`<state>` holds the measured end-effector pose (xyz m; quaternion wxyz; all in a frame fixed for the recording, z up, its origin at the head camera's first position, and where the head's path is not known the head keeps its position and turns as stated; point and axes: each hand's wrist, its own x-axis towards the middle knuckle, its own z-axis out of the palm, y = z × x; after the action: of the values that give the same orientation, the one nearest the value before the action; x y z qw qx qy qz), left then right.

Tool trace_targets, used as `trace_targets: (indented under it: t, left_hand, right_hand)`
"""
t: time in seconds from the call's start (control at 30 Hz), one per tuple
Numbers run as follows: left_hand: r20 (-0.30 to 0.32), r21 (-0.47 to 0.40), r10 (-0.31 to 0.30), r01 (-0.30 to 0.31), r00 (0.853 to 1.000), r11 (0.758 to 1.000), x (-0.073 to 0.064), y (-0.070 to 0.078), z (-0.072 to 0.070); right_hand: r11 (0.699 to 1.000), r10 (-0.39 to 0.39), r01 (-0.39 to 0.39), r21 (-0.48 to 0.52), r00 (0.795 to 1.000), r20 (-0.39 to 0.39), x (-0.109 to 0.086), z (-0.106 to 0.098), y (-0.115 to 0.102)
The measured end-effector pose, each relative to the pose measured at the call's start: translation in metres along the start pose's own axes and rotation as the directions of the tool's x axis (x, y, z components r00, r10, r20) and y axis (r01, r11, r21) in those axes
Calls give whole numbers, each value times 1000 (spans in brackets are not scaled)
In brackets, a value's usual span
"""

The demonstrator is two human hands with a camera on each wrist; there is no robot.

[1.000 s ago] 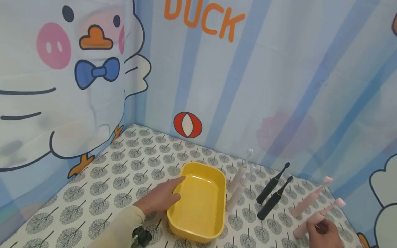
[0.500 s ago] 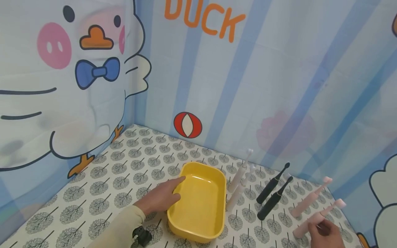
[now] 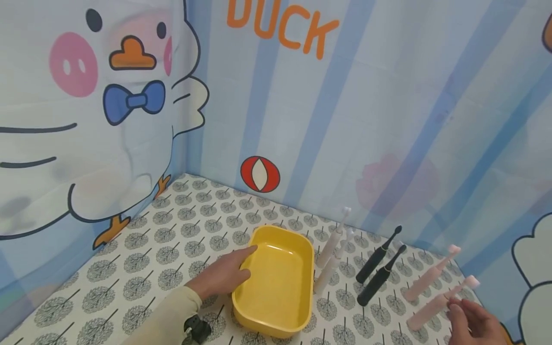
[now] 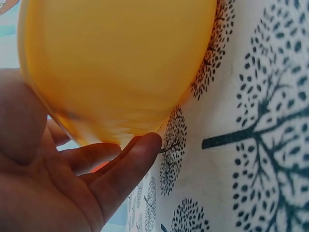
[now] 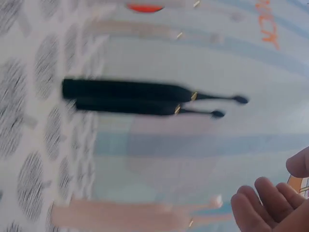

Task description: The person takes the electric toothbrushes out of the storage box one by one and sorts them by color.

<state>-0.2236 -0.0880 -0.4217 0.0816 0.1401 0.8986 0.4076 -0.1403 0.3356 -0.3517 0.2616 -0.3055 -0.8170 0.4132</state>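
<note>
In the head view, my left hand (image 3: pixel 224 273) holds the left rim of a yellow rectangular tub (image 3: pixel 273 282). Its fingers lie along the outer wall of the tub (image 4: pixel 120 63) in the left wrist view, with the thumb up by the rim. At the far right is my right hand (image 3: pixel 476 323), its fingertips right by the neck of the front pink electric toothbrush (image 3: pixel 429 314). The right wrist view shows that hand's thumb apart from its bent fingers, nothing between them. Another pink electric toothbrush (image 3: pixel 424 283) stands upright just behind.
Two black electric toothbrushes (image 3: pixel 374 290) stand mid-right. Two pale ones (image 3: pixel 326 278) are upright close to the tub's right side. A tree-print cloth (image 3: pixel 142 268) covers the table, and a duck-print curtain (image 3: pixel 280 105) rises behind it.
My right hand has moved right and its fingers have loosened from the front pink electric toothbrush, which stays standing. The left hand and the tub have not moved.
</note>
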Motion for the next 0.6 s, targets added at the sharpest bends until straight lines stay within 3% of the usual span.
trace_targets:
  t: [0.1,0.17,0.23,0.3,0.37,0.5,0.6]
  left_hand:
    - [4,-10,5,-5,1000,1000,0,0,1]
    - [4,-12,9,-9,1000,1000,0,0,1]
    - [0,-8,11,-11,1000,1000,0,0,1]
    - [-3,-1,8,-8,1000,1000,0,0,1]
    - [-3,5,4,-4,1000,1000,0,0,1]
    - [-3,10,-11,11,1000,1000,0,2,0]
    - [1,14,-7,7,1000,1000,1,4,0]
  right_hand:
    - [982,-89,81,171,995,42,-12,2,-10]
    - [935,-121,87,345,990,78,-25,5,-19]
    - [859,-148,83,506,985,91,-38,12,-28]
    - [798,-167,49,601,976,142,-51,18,-41]
    - [776,-200,33,630,960,196,-63,25,-53]
    - [814,-302,69,577,899,319,-82,47,-76]
    - [868,-393,195,457,832,391,-92,67,-89]
